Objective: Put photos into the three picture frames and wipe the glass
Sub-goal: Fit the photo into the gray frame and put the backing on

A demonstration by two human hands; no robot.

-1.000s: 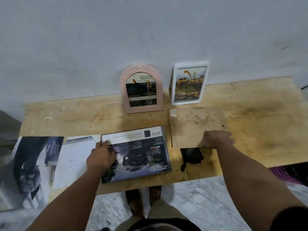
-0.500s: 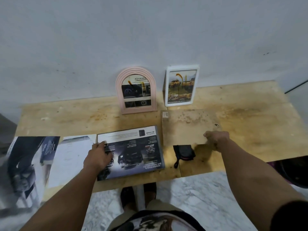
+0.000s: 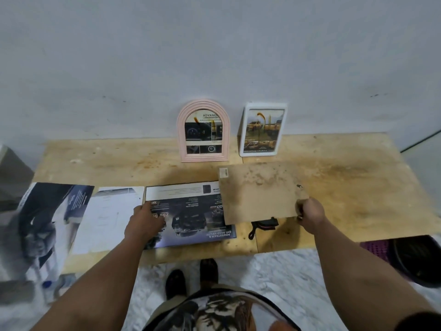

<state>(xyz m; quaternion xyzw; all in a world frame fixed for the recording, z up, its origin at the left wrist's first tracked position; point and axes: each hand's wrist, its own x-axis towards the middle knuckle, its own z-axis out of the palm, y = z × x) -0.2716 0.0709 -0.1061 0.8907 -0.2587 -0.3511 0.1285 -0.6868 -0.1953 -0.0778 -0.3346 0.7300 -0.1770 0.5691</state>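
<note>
Picture frames stand at the back of the table [image 3: 358, 187], two of them leaning against the wall: the pink arched frame [image 3: 203, 131] on the left and the white rectangular frame [image 3: 262, 129] just beside it on the right. Both already hold printed pictures, and they look parked there out of the working space.

Nearer the person, the brown backing board [image 3: 260, 194] is tilted up off the table, its left edge overlapping the car brochure [image 3: 188, 211]. It appears to belong to the third frame, and lifting it is probably a step toward slipping a picture behind it. The board is stained and mottled, with a small pale label at its far left corner and a dark clip near its right edge.

The right hand [image 3: 310, 211] grips the board's near right corner, fingers [image 3: 301, 209] curled and pinching the edge. The left hand [image 3: 145, 222] lies flat on the brochure, fingers [image 3: 140, 209] spread over its left edge, seemingly to keep it from sliding.

A small black strapped object [image 3: 263, 224] sits on the table under the board's near edge; what it is I cannot tell.
</note>
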